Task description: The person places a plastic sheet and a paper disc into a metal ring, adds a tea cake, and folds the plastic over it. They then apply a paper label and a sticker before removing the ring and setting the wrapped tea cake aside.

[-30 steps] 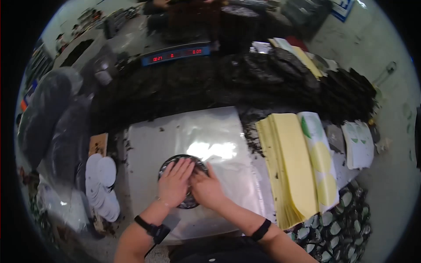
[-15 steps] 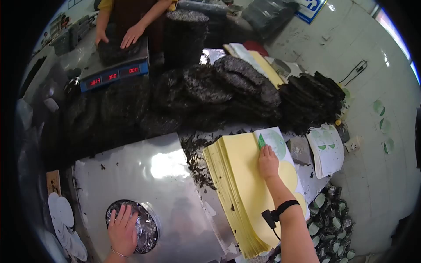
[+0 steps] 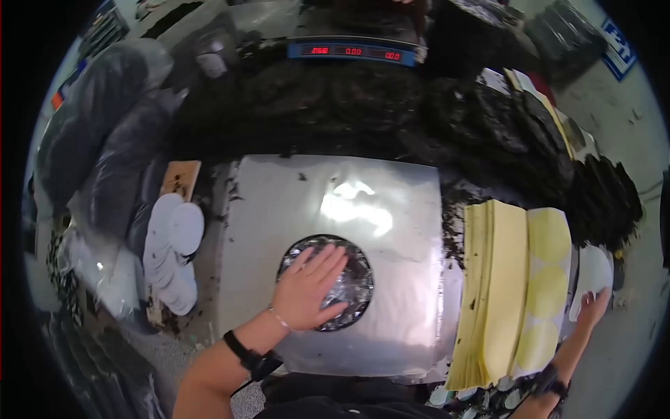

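A round dark disc wrapped in shiny clear film (image 3: 352,276) lies on a metal work plate (image 3: 279,202). My left hand (image 3: 306,292) rests flat on the disc's left half, fingers spread. To the right lies a thick stack of yellow backing sheets (image 3: 499,279), the top sheet showing bare round patches (image 3: 548,286). At the far right my right hand (image 3: 592,311) is raised beyond the stack with a white round label (image 3: 593,271) at its fingertips.
Heaps of dark dried material (image 3: 363,105) fill the back of the bench, with a scale's red display (image 3: 352,51) behind them. White round discs (image 3: 171,244) are stacked left of the plate beside clear plastic bags (image 3: 105,153). Finished labelled discs (image 3: 481,401) lie at bottom right.
My right hand has left the label sheet and swung out to the right with a white label. The left hand stays on the disc. The view has tilted back toward the plate.
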Demonstrator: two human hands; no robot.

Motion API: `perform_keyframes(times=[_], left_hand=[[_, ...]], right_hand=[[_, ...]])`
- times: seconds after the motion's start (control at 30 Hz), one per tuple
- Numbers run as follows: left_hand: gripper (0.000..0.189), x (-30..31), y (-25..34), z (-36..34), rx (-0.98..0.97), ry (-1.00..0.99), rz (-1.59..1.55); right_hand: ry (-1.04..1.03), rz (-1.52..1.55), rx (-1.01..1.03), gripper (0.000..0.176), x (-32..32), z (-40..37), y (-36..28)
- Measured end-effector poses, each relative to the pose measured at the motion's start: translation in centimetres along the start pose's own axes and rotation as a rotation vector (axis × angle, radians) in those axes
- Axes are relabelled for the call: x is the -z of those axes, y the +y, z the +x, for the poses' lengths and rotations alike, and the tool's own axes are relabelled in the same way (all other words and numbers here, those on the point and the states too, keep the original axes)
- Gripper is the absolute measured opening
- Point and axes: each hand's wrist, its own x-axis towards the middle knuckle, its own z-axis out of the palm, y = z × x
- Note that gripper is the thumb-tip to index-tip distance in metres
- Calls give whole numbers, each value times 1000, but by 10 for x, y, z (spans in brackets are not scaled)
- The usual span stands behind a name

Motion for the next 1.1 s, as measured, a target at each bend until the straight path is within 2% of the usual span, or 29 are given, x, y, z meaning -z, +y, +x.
perform_keyframes(times=[0.07, 0.1, 0.13, 0.2, 0.23, 0.27, 0.37, 0.43, 0.47, 0.53, 0.63, 0.67, 0.7, 0.73, 0.8, 0.83, 0.87, 0.93, 1.0, 1.07, 1.1], left_hand=[[78, -8, -3, -3, 3, 51, -31], [76, -11, -4, -4, -2, 65, -21], [74, -13, -4, -5, -13, 80, -13], [70, -13, -3, -9, -6, 66, -31], [66, -10, -5, -8, 0, 49, -44], [56, -3, -1, -4, 108, -7, -316], [48, -33, -10, -10, 136, 10, -299], [46, -33, -11, -7, 36, 26, -69], [46, -31, -11, -9, 41, 28, -85], [47, -16, -9, -9, 27, 86, -180], [49, -28, -14, -12, 74, 151, -386], [50, -28, -15, -13, 106, 183, -528], [51, -28, -16, -14, 134, 221, -671], [51, -29, -20, -19, 145, 209, -678], [54, -28, -38, -32, -99, 160, -432], [58, -16, -45, -46, -157, 150, -368], [58, -10, -48, -64, -137, 141, -377], [62, 4, -59, -86, -195, 10, -195], [62, 5, -61, -84, -165, -27, -221], [57, 3, -72, -75, -282, -95, -262], [45, 6, -77, -73, -330, 55, -318]], right_hand=[[-151, 91, 59, 48, -96, -178, -48], [-381, 110, 266, 48, -111, -233, -15], [-684, -212, 346, 62, -145, -315, -9], [-1055, -539, 680, 63, -213, -443, -16], [-1224, -628, 866, 68, -247, -507, -20], [-1274, -557, 830, 80, -263, -535, -9], [-1290, -722, 936, 77, -285, -558, 6], [-1351, -853, 987, 72, -292, -559, -3], [-1360, -868, 987, 72, -294, -555, -12], [-1553, -926, 933, 76, -301, -546, -38], [-1566, -870, 825, 71, -328, -536, -66], [-1360, -774, 1007, 67, -352, -542, -57], [-1323, -801, 1031, 67, -371, -550, -21], [-1284, -825, 1053, 66, -381, -557, 9], [-1292, -807, 1040, 67, -384, -556, 10], [-1304, -795, 1024, 68, -382, -557, 11], [-1328, -794, 1013, 68, -380, -561, 12], [-1278, -915, 1066, 70, -386, -572, 13], [-1289, -963, 1130, 71, -387, -590, 11], [-1375, -890, 1178, 71, -389, -600, 24], [-1395, -882, 1173, 69, -389, -599, 23]])
